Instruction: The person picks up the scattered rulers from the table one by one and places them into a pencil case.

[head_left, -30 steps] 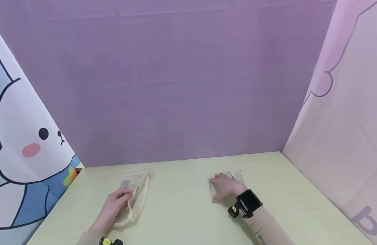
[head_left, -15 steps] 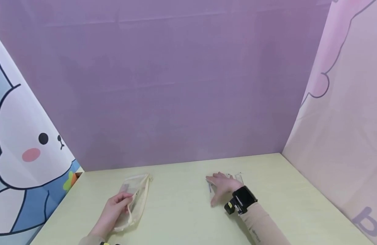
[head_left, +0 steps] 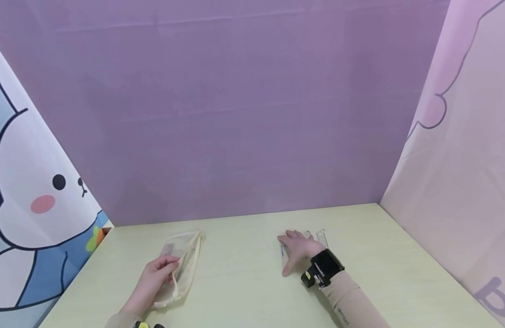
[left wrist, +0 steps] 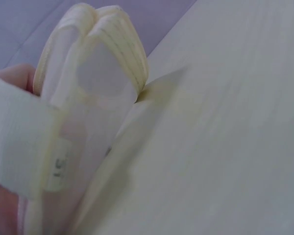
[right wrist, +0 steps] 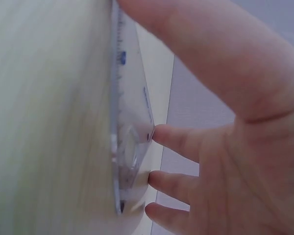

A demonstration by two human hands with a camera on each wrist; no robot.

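"Head view, left hand (head_left: 155, 273): grip?"

"Curled, pinching the edge of a sheer bag (head_left: 192, 264). Bag's on the surface (head_left: 236, 278), left side."

"Right hand (head_left: 300, 249)?"

"Grip spread wide, fingers nearly straight, thumb and fingertips at the edges of a clear triangle ruler (right wrist: 130, 93). Ruler's under the hand; flat or slightly raised, can't tell."

"Nearby?"

"Another ruler (head_left: 321, 237), just beyond the right wrist. Purple backdrop (head_left: 236, 114) behind."
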